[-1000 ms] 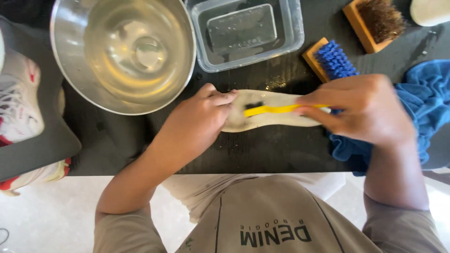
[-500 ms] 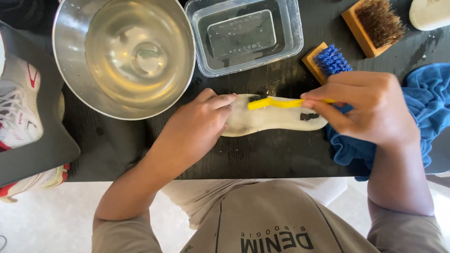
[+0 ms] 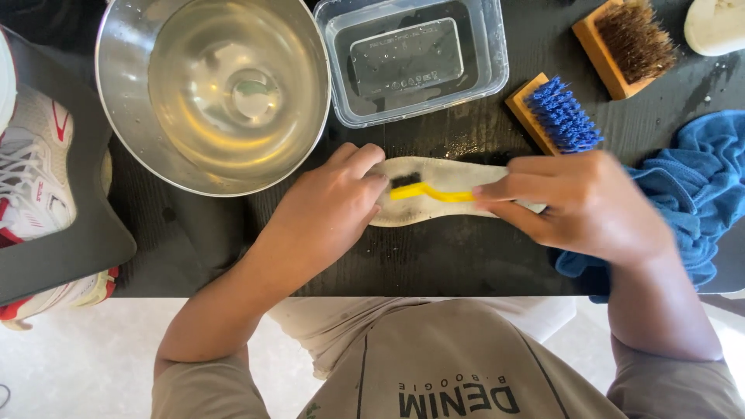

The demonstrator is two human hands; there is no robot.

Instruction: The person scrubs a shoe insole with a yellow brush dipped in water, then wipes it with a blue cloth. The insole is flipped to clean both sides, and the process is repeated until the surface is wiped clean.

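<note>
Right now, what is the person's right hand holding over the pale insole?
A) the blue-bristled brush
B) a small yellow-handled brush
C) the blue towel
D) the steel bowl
B: the right hand grips a small yellow-handled brush whose dark bristles rest on the insole, which the left hand pins down; the blue-bristled brush lies untouched beyond it.

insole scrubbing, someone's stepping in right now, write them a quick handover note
Left hand: pressed flat on one end of the white insole, pinning it to the black table.
Right hand: closed grip on a small yellow brush, its dark bristles on the insole near the left fingertips.
Nearby: steel bowl and clear tub holding water, blue-bristle brush, brown-bristle brush, blue towel, white and red shoe on the far left.
Done: insole looks wet and partly scrubbed.
Left: probably the rest of the insole.
</note>
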